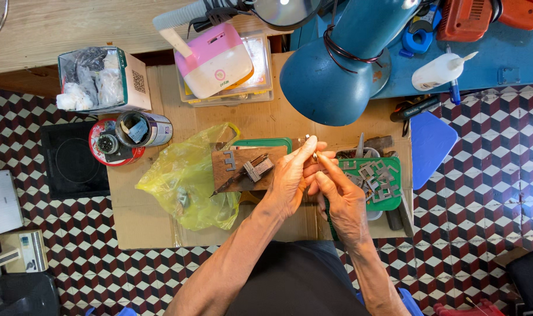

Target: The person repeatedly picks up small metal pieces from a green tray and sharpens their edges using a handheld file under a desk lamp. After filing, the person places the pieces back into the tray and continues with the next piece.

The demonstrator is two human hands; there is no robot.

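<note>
My left hand [291,175] and my right hand [338,195] meet over a cardboard-covered work surface [266,120], fingertips pinched together around a small metal part [314,155]. Which hand bears the part I cannot tell exactly; both touch it. Just left of my hands lies a brown wooden block [234,168] with small grey metal pieces on it. To the right sits a green tray [393,190] holding several flat grey metal stampings.
A yellow plastic bag [187,178] lies at the left. A blue desk lamp [337,64] hangs over the back. A pink-and-white device [215,58], a box of bags [102,79], a tin [142,129], a white glue bottle [441,69] and a blue pad [430,143] surround the spot.
</note>
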